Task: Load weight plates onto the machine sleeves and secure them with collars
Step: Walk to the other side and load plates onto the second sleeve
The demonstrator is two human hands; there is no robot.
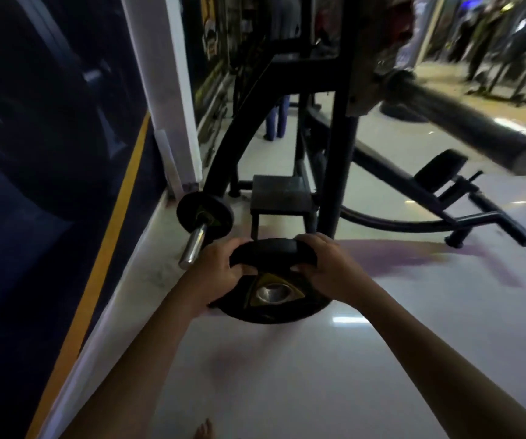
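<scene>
**Two hands grip a weight plate just above the gym floor**

Seen from above, a person's left hand point(220, 274) and right hand point(325, 267) hold a round black plate point(271, 308) at its upper rim, one on each side. The fingers of both hands are closed over the rim's thick, matte rubbery edge, with the thumbs on the near face. The plate is tilted, its lower edge at or just above the glossy white floor point(381, 359); contact cannot be told. At its centre sits a rounded gold triangle around a shiny metal hole. No writing on it can be read.

Just left and beyond, a chrome sleeve point(193, 245) juts toward the camera, carrying a second black plate point(204, 212) with a similar gold mark. Behind stands the black steel machine frame point(339, 172), with curved tubes and a small square step. A dark wall with a yellow stripe point(109, 248) runs along the left. Posters farther back are too blurred to read.
</scene>
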